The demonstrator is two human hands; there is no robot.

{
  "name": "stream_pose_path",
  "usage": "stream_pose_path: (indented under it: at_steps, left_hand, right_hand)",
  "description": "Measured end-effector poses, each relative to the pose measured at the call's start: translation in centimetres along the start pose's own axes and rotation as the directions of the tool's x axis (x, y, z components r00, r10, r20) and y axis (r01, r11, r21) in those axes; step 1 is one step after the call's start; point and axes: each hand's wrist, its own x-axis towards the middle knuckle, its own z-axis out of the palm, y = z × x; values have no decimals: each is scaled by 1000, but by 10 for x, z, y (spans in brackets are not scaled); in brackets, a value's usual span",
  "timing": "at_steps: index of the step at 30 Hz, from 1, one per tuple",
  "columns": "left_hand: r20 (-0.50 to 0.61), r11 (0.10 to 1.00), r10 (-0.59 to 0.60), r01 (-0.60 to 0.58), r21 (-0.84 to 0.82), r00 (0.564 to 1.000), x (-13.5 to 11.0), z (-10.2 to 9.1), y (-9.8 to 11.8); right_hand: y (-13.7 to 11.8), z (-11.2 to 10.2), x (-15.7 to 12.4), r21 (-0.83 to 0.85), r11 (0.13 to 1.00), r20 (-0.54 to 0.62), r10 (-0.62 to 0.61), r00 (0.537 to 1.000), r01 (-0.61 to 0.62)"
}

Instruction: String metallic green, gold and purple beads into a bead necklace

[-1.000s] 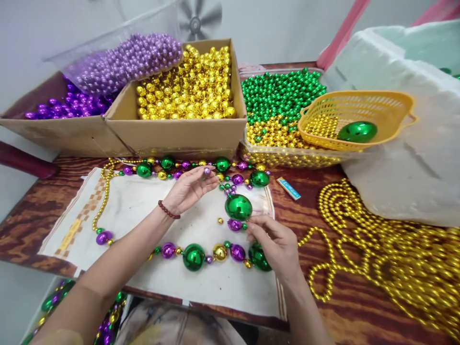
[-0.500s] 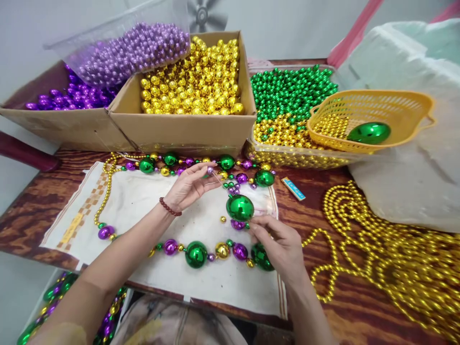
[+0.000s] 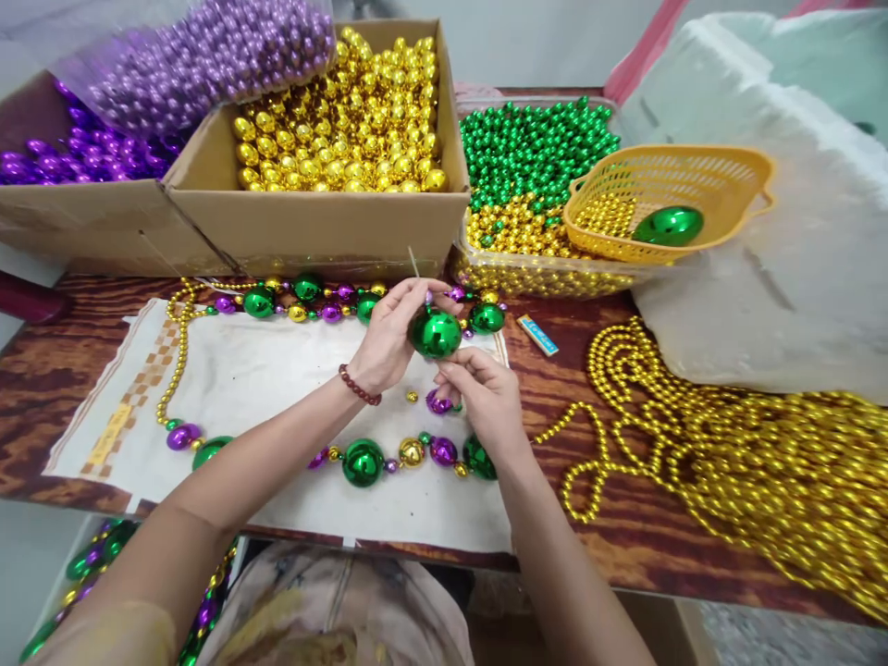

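Observation:
Between my two hands a large shiny green bead (image 3: 436,333) hangs over the cloth, a small lilac bead (image 3: 428,298) just above it. My left hand (image 3: 394,335), wearing a dark red bead bracelet (image 3: 359,386), is closed; a thin needle (image 3: 413,262) sticks up from its fingertips. At the underside of the green bead, my right hand (image 3: 484,396) pinches with thumb and finger. A purple bead (image 3: 438,401) and a loose small gold bead (image 3: 412,396) lie just below. The beaded strand (image 3: 363,462) runs in green, purple and gold along the white cloth (image 3: 277,379).
Cardboard boxes hold gold beads (image 3: 347,120) and purple beads (image 3: 90,153). Green beads (image 3: 541,148) fill a clear tub, beside an orange basket (image 3: 735,176). Gold bead strings (image 3: 763,481) cover the right. A small blue box (image 3: 537,335) lies beyond the cloth.
My hands have come together around the large green bead, which is now higher, near my left fingers. The needle now points upward. The whole view has shifted slightly.

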Motion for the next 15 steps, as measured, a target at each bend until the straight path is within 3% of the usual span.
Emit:
stream_pose_path:
  at_steps: [3, 6, 8, 11, 15]
  left_hand:
    - [-33, 985, 159, -157, 67, 987, 17, 15, -4]
    - [49, 938, 258, -263, 227, 965, 33, 19, 3]
    - [171, 890, 247, -293, 350, 954, 38, 17, 10]
    - [349, 778, 171, -344, 525, 921, 41, 13, 18]
    - [483, 632, 87, -423, 650, 871, 39, 11, 21]
  right_hand:
    - [-5, -1, 6, 53, 999, 23, -6, 1000, 5]
    - [-16, -13, 13, 31, 1000, 74, 0, 997, -3]
    - [-27, -23, 19, 9, 998, -27, -63, 998, 64]
    - [-41, -30, 31, -20, 972, -221, -234, 947, 235]
    - [-52, -26, 53, 20, 935, -223, -340, 913, 353]
